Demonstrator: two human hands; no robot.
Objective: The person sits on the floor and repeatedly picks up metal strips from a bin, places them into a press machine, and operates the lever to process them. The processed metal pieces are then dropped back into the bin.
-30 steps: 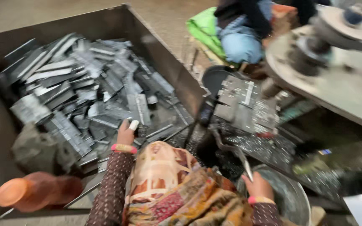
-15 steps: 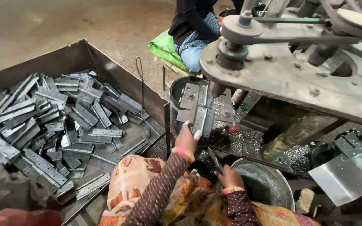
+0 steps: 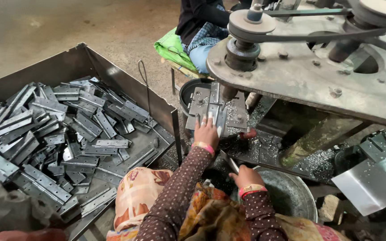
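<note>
Soft, even daylight, mild glare on the metal strips [image 3: 59, 134], wide-angle bending at edges.

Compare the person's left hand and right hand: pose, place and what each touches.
The left hand reaches forward, fingers spread flat on the grey metal hinge plate under the machine's spindle; the right hand stays low and near the body, closed around a thin flat metal strip beside the round metal bowl. The left arm is stretched out, the right bent. Both wear pink bangles and dotted brown sleeves.
</note>
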